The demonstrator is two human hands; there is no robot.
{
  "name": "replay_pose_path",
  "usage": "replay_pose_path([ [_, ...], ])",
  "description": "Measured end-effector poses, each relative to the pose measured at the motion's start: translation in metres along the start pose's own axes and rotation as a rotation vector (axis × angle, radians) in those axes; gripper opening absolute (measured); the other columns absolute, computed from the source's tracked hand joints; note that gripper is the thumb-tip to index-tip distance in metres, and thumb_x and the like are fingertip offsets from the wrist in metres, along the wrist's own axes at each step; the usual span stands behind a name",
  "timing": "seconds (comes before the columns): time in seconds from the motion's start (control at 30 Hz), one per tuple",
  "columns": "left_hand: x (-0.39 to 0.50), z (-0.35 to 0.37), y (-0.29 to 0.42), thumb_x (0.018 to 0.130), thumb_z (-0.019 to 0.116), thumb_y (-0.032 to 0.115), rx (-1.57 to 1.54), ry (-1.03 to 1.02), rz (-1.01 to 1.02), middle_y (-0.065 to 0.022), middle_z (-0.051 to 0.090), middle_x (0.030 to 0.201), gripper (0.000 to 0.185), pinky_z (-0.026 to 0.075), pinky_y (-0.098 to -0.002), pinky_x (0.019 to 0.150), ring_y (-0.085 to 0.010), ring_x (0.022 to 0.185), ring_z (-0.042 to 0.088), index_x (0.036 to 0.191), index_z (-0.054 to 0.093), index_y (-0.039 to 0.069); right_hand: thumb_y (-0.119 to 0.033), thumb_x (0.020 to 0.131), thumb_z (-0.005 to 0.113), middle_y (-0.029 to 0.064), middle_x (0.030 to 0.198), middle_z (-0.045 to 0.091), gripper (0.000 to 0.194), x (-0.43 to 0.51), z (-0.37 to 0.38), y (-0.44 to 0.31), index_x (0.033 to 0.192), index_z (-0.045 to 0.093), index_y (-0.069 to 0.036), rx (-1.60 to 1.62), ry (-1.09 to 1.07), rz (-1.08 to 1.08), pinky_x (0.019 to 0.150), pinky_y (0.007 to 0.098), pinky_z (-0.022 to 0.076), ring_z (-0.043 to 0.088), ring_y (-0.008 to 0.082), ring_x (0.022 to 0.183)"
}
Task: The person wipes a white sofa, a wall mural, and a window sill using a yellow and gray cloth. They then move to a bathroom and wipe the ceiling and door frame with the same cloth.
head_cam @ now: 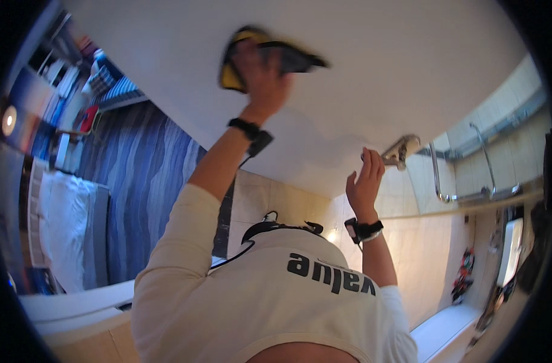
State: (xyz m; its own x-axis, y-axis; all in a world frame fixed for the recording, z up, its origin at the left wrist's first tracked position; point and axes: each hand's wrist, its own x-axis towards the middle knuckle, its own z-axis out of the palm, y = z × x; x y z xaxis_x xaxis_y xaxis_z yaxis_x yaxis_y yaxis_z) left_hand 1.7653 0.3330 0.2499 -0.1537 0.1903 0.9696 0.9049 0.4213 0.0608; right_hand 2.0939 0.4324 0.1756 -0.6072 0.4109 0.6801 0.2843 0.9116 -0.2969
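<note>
Blurred by motion, my left hand (pixel 262 75) presses a yellow and dark grey cloth (pixel 232 68) with black edging against the broad face of a white door (pixel 330 100). My right hand (pixel 368 181) is lower and to the right, at the metal lever handle (pixel 400 152) of the door. Its fingers lie over the end of the lever, with the thumb held apart. Both wrists wear black straps with small devices, and cables run from them.
Left of the door are a blue wavy-patterned carpet (pixel 135 181), a bed with white bedding (pixel 62 227) and a red chair (pixel 90 119). At the right, metal rails (pixel 439 181) stand in a tiled area. A shoe (pixel 270 216) shows on the tiled floor below.
</note>
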Motion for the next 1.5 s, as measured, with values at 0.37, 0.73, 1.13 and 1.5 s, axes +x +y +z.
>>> replay_pose_path([
  [0.37, -0.101, 0.044, 0.074, 0.092, 0.066, 0.044, -0.117, -0.184, 0.297, -0.0080, 0.042, 0.154, 0.033, 0.019, -0.0673, 0.114, -0.0384, 0.147, 0.026, 0.120, 0.072, 0.028, 0.006, 0.077, 0.058, 0.0211, 0.145, 0.043, 0.072, -0.006, 0.008, 0.013, 0.147, 0.041, -0.001, -0.079, 0.027, 0.062, 0.115, 0.0514, 0.0324, 0.037, 0.0412, 0.137],
  [0.73, -0.060, 0.015, -0.096, 0.106, 0.036, 0.039, -0.172, 0.235, -0.587, -0.0325, 0.009, 0.162, 0.068, 0.007, -0.0625, 0.119, -0.0507, 0.150, 0.006, 0.156, 0.019, -0.004, 0.011, 0.074, 0.062, 0.0212, 0.151, 0.034, 0.081, -0.007, 0.014, 0.019, 0.150, 0.034, 0.000, -0.024, -0.002, 0.085, 0.113, 0.0472, 0.0389, 0.033, 0.0400, 0.140],
  [1.13, 0.079, -0.018, -0.056, 0.104, 0.038, 0.041, -0.075, 0.225, -0.219, -0.0320, 0.015, 0.161, 0.061, 0.011, -0.0719, 0.114, -0.0528, 0.150, 0.010, 0.152, 0.035, 0.003, 0.009, 0.077, 0.061, 0.0210, 0.152, 0.035, 0.078, -0.010, 0.023, 0.025, 0.150, 0.034, -0.002, -0.075, 0.078, 0.052, 0.111, 0.0478, 0.0402, 0.034, 0.0395, 0.140],
  [1.5, -0.113, 0.013, -0.103, 0.103, 0.048, 0.037, -0.205, 0.042, -0.562, -0.0365, 0.010, 0.160, 0.068, 0.012, -0.0639, 0.118, -0.0546, 0.149, 0.008, 0.150, 0.030, -0.009, 0.001, 0.084, 0.058, 0.0201, 0.149, 0.039, 0.065, -0.013, 0.031, 0.020, 0.147, 0.040, -0.001, -0.110, 0.166, 0.136, 0.110, 0.0484, 0.0393, 0.036, 0.0377, 0.139],
])
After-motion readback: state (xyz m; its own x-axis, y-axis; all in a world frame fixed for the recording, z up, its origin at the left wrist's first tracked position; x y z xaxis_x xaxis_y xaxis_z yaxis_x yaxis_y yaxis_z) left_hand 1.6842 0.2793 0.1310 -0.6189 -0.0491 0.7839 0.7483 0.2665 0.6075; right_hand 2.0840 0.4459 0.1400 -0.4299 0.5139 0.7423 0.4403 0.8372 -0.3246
